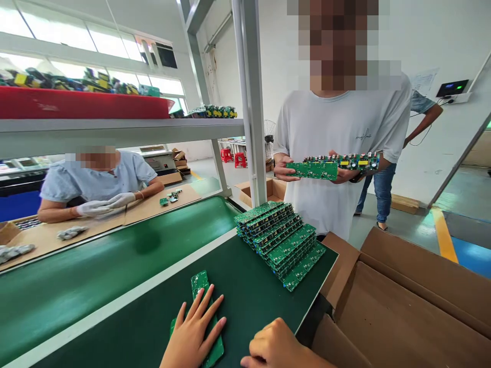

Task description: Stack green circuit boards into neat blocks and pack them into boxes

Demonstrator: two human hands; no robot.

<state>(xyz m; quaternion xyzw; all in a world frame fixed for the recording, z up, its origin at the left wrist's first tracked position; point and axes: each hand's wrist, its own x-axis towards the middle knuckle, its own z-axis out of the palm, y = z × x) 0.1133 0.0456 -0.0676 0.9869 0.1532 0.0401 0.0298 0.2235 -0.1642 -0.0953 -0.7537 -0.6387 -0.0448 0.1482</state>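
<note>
My left hand (195, 329) lies with its fingers spread on a long green circuit board (200, 280) at the bottom centre; part of another board shows at its left side. To the right, my right hand (273, 345) rests curled on the dark green mat (153, 306), and whatever its fingers may hold is hidden. Beyond my hands, a stepped stack of green circuit boards (280, 235) sits at the mat's far right corner. A person in a white T-shirt (330, 122) stands behind it, holding boards (312, 170) in both hands.
An open cardboard box (414, 301) is at the right. A green conveyor belt (115, 245) runs along the left, with a gloved person (103, 179) seated beyond it. Overhead, a shelf (115, 134) carries a red bin (84, 105) of parts. A metal post (253, 102) rises behind the stack.
</note>
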